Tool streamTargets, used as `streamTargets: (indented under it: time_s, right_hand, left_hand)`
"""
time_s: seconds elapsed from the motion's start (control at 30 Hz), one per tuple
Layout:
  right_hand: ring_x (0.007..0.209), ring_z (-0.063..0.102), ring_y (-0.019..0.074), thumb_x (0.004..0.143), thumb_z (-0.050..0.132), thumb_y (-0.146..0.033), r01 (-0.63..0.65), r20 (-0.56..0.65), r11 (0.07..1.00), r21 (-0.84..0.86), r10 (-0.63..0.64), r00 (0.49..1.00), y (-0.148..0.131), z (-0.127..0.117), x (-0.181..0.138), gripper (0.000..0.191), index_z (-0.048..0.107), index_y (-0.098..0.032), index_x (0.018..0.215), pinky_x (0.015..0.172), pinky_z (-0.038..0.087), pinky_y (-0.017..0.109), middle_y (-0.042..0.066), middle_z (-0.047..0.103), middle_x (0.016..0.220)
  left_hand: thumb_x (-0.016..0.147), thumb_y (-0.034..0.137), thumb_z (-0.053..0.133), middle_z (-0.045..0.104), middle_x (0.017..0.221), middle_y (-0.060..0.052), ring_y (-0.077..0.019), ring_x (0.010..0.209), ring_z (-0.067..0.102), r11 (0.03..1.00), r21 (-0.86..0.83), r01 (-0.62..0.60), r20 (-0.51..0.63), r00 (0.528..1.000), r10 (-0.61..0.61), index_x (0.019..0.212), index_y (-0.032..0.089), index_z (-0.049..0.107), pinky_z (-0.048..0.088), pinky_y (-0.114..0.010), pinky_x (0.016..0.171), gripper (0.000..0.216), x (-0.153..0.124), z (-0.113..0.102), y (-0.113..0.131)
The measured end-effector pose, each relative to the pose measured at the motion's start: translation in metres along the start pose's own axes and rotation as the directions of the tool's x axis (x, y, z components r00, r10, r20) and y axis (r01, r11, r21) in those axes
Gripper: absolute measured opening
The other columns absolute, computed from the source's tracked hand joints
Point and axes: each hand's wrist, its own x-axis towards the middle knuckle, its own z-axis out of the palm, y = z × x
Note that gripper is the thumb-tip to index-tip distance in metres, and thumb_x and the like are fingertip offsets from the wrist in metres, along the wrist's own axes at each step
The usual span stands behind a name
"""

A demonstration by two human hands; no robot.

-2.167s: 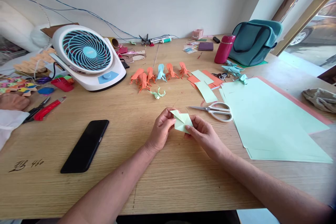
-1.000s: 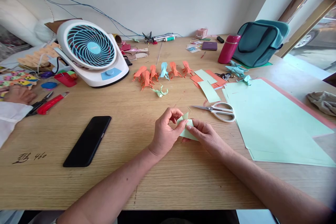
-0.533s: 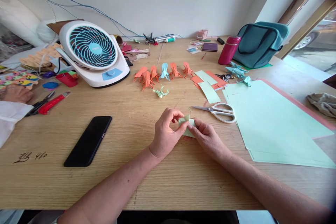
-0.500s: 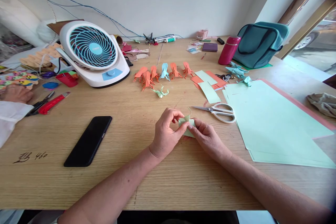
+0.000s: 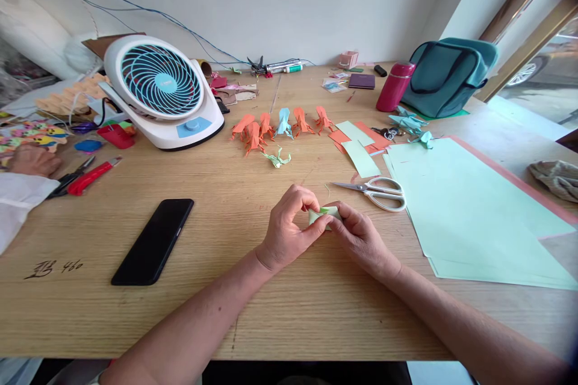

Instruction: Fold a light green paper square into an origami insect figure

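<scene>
My left hand (image 5: 289,225) and my right hand (image 5: 361,237) meet over the middle of the wooden table (image 5: 253,313). Both pinch a small folded piece of pale green paper (image 5: 321,214) between thumbs and fingertips; most of it is hidden by my fingers. White-handled scissors (image 5: 374,191) lie just beyond my right hand. A row of folded orange and blue paper figures (image 5: 280,124) stands further back, with a small green figure (image 5: 277,159) in front of them.
Large pale green sheets (image 5: 469,210) lie at the right. A black phone (image 5: 153,240) lies at the left, a white desk fan (image 5: 162,93) behind it. A red bottle (image 5: 394,85) and teal bag (image 5: 447,75) stand at the back right. Another person's hand (image 5: 31,159) rests at the far left.
The green paper went from an open, spread shape to a small tight fold between my fingertips. My hands closed in on each other and stayed in the same spot.
</scene>
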Motion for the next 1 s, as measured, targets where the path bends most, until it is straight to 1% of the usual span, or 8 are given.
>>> streamTargets:
  time_s: [0.13, 0.23, 0.37, 0.43, 0.57, 0.67, 0.87, 1.0]
  right_hand:
    - [0.078, 0.061, 0.0176, 0.099, 0.051, -0.047, 0.014, 0.011, 0.997, -0.077, -0.013, 1.0, 0.002, -0.003, -0.001, 0.028, 0.06, -0.021, 0.093, 0.073, 0.044, 0.029, 0.002, 0.067, 0.081]
    - [0.076, 0.059, 0.0168, 0.1, 0.05, -0.046, 0.026, 0.003, 0.995, -0.095, -0.026, 1.0, 0.005, -0.005, 0.0, 0.028, 0.059, -0.021, 0.092, 0.071, 0.043, 0.028, 0.002, 0.065, 0.082]
    - [0.064, 0.044, 0.013, 0.099, 0.05, -0.051, 0.015, -0.032, 0.992, -0.124, -0.019, 0.999, 0.008, -0.007, 0.002, 0.035, 0.054, -0.021, 0.08, 0.06, 0.035, 0.026, -0.002, 0.051, 0.071]
    - [0.064, 0.041, 0.0127, 0.097, 0.051, -0.055, -0.019, -0.038, 0.996, -0.092, 0.016, 0.999, 0.007, -0.008, 0.004, 0.039, 0.053, -0.021, 0.078, 0.059, 0.033, 0.026, -0.002, 0.048, 0.07]
    - [0.068, 0.051, 0.0144, 0.091, 0.055, -0.064, -0.123, -0.012, 0.986, 0.113, 0.125, 0.992, 0.004, -0.008, 0.007, 0.045, 0.054, -0.021, 0.078, 0.063, 0.04, 0.026, -0.002, 0.055, 0.071]
    - [0.068, 0.057, 0.0163, 0.089, 0.057, -0.067, -0.182, 0.025, 0.961, 0.207, 0.18, 0.983, 0.003, -0.008, 0.007, 0.047, 0.054, -0.022, 0.079, 0.065, 0.045, 0.028, -0.001, 0.06, 0.069]
    - [0.066, 0.056, 0.0158, 0.091, 0.055, -0.065, -0.122, -0.014, 0.989, 0.085, 0.124, 0.992, 0.004, -0.01, 0.006, 0.047, 0.055, -0.021, 0.074, 0.064, 0.045, 0.028, 0.0, 0.06, 0.069]
    - [0.069, 0.057, 0.0168, 0.093, 0.054, -0.063, -0.117, 0.003, 0.992, 0.045, 0.117, 0.993, 0.005, -0.01, 0.006, 0.045, 0.058, -0.021, 0.078, 0.066, 0.046, 0.029, 0.001, 0.062, 0.071]
  left_hand:
    - [0.088, 0.021, 0.067, 0.055, 0.079, 0.0, -0.0136, 0.073, 0.053, 0.997, -0.06, 0.054, 0.068, 0.996, -0.05, 0.079, 0.021, 0.052, 0.049, -0.029, 0.071, 0.018, 0.003, -0.004, -0.003]
    - [0.09, 0.02, 0.066, 0.059, 0.084, -0.001, -0.0128, 0.074, 0.055, 1.0, -0.019, 0.021, 0.055, 0.998, -0.02, 0.084, 0.021, 0.058, 0.05, -0.028, 0.072, 0.011, 0.004, -0.006, -0.005]
    - [0.091, 0.017, 0.064, 0.063, 0.092, -0.003, -0.0124, 0.078, 0.059, 0.999, 0.04, 0.015, 0.056, 0.998, -0.017, 0.084, 0.02, 0.06, 0.05, -0.024, 0.067, 0.008, 0.006, -0.008, -0.009]
    - [0.093, 0.018, 0.062, 0.064, 0.095, -0.004, -0.0138, 0.083, 0.061, 0.998, 0.054, 0.029, 0.075, 0.997, -0.033, 0.085, 0.02, 0.061, 0.052, -0.025, 0.071, 0.008, 0.007, -0.009, -0.01]
    - [0.093, 0.018, 0.062, 0.065, 0.102, -0.007, -0.0181, 0.1, 0.063, 0.998, 0.054, 0.033, 0.114, 0.993, -0.039, 0.087, 0.02, 0.061, 0.052, -0.033, 0.089, 0.007, 0.008, -0.011, -0.01]
    - [0.093, 0.018, 0.063, 0.065, 0.107, -0.008, -0.0196, 0.105, 0.063, 0.999, 0.024, 0.032, 0.143, 0.989, -0.035, 0.088, 0.02, 0.062, 0.051, -0.037, 0.094, 0.005, 0.01, -0.013, -0.011]
    - [0.089, 0.02, 0.068, 0.064, 0.127, -0.01, -0.0189, 0.097, 0.062, 0.998, 0.051, -0.041, 0.216, 0.976, 0.029, 0.088, 0.021, 0.066, 0.054, -0.04, 0.092, 0.003, 0.01, -0.017, -0.018]
    - [0.089, 0.019, 0.068, 0.067, 0.123, -0.01, -0.0189, 0.096, 0.063, 0.997, 0.069, -0.039, 0.213, 0.977, 0.023, 0.082, 0.02, 0.063, 0.055, -0.039, 0.091, 0.008, 0.008, -0.014, -0.017]
